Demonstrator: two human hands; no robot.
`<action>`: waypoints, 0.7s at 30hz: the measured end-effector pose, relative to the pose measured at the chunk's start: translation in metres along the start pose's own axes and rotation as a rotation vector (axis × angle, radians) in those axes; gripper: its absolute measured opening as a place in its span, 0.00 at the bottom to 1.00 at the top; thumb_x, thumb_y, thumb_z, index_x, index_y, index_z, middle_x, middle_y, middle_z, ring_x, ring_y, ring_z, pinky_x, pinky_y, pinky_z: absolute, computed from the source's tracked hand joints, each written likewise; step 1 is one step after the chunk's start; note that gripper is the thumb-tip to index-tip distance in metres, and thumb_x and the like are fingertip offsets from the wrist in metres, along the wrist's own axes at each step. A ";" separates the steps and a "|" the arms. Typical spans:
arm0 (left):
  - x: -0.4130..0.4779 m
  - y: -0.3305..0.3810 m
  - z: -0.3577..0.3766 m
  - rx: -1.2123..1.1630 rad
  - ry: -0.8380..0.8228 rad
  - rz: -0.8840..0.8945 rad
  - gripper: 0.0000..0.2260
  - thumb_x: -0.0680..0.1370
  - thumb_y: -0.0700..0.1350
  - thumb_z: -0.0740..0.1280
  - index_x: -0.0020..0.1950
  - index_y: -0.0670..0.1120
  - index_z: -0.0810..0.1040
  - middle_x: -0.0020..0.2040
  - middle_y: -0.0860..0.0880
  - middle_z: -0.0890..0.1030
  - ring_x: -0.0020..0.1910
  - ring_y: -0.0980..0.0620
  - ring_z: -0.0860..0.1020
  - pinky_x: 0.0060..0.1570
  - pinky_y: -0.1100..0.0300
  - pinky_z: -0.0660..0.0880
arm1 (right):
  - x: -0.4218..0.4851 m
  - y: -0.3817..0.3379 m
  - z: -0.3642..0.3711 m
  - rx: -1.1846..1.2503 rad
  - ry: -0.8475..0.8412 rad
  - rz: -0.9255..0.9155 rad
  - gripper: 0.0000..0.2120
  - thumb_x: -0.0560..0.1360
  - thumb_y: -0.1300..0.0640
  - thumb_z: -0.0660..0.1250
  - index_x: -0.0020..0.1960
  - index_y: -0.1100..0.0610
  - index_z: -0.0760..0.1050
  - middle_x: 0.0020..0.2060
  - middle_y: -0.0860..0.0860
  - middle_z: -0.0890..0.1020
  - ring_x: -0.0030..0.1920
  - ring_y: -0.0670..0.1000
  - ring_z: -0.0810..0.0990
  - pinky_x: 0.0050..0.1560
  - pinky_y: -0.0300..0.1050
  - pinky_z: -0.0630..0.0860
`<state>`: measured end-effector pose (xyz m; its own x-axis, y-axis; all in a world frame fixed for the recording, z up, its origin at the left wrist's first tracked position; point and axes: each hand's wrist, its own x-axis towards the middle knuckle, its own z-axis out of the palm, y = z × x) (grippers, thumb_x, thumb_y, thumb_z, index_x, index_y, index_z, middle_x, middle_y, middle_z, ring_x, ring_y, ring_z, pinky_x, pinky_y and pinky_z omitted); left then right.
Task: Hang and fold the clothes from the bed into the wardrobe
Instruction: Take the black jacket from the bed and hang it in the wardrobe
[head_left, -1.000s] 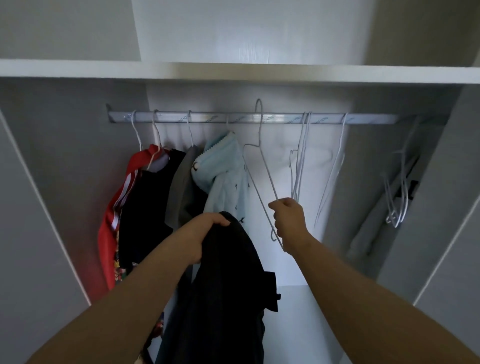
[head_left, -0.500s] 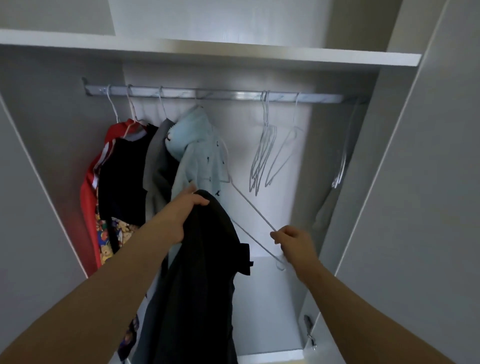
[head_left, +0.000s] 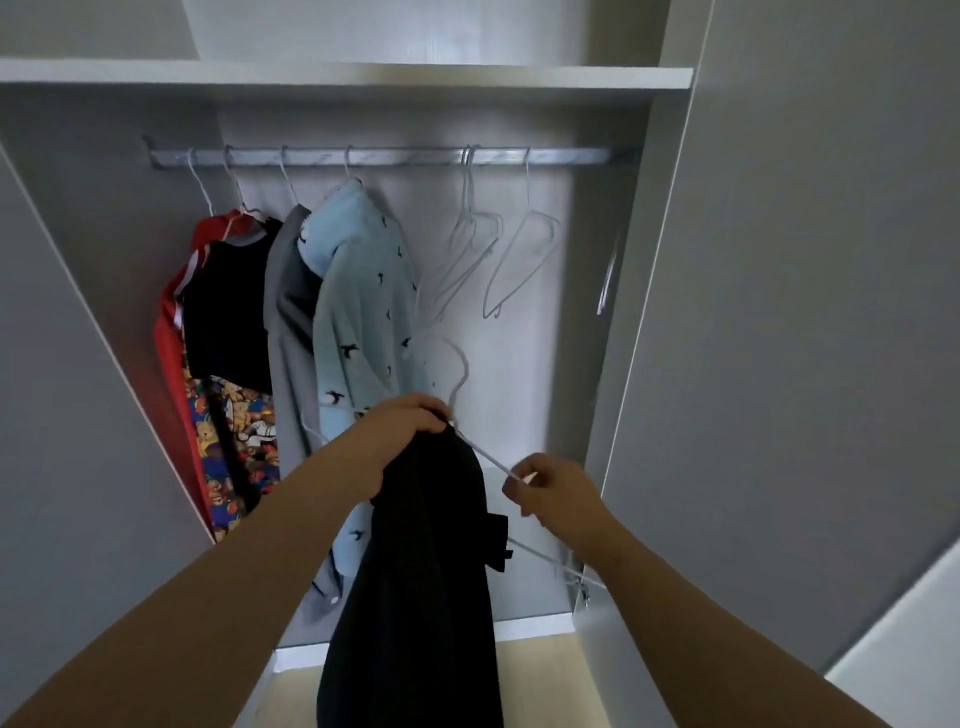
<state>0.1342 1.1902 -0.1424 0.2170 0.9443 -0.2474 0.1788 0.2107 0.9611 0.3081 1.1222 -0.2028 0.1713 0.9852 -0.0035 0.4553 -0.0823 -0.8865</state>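
Black garment: hanging in a long limp drape from the left hand, in front of the open wardrobe, well below the rail; not yet hung.
Left hand: curled over the garment's top edge, cloth bunched in the grip.
Right hand: pinching one sloping arm of the hanger between thumb and fingertips.
Hanger: thin pale wire, hook upward and blurred just above the left hand, lower bar running behind the garment toward the right forearm; impossible to tell whether already threaded into the cloth.
Cloth, by the look: soft, no stiffness, moderate weight, dense enough to fall straight; not fragile.
Wire, by the look: very light, springy, easily twisted out of shape, smooth enough to let a shoulder slide off.
Best hold on the garment: probably at the collar or shoulder seam, opened wide rather than bunched.
Best hold on the hanger: likely at the neck under the hook, for steadiness.
Risk: one-sided drape and slipping.
Rail, left part: red, black and grey clothes and a blue shirt.
Rail, right part: empty hangers, free space beside them.
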 end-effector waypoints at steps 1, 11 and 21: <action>-0.005 -0.003 0.008 0.030 -0.030 0.012 0.11 0.73 0.33 0.63 0.37 0.47 0.80 0.40 0.45 0.80 0.43 0.47 0.77 0.41 0.60 0.73 | -0.001 -0.006 0.004 0.018 0.000 -0.021 0.09 0.73 0.57 0.68 0.36 0.47 0.73 0.26 0.45 0.77 0.22 0.37 0.73 0.26 0.27 0.66; -0.023 -0.021 -0.016 0.186 0.144 0.164 0.09 0.76 0.42 0.67 0.55 0.50 0.72 0.47 0.50 0.75 0.43 0.55 0.74 0.38 0.67 0.70 | -0.016 -0.002 0.015 0.238 0.097 0.044 0.09 0.76 0.55 0.65 0.38 0.52 0.80 0.23 0.42 0.75 0.26 0.42 0.68 0.29 0.31 0.65; -0.040 -0.020 -0.050 0.140 0.177 0.076 0.08 0.75 0.39 0.69 0.53 0.42 0.76 0.46 0.44 0.81 0.40 0.51 0.79 0.34 0.65 0.76 | -0.011 -0.012 0.015 0.376 0.133 0.011 0.02 0.76 0.48 0.64 0.48 0.44 0.75 0.41 0.44 0.76 0.41 0.45 0.74 0.43 0.39 0.71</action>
<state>0.0740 1.1610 -0.1452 0.0652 0.9883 -0.1377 0.3020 0.1120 0.9467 0.2880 1.1142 -0.1989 0.2969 0.9546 0.0241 0.1055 -0.0077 -0.9944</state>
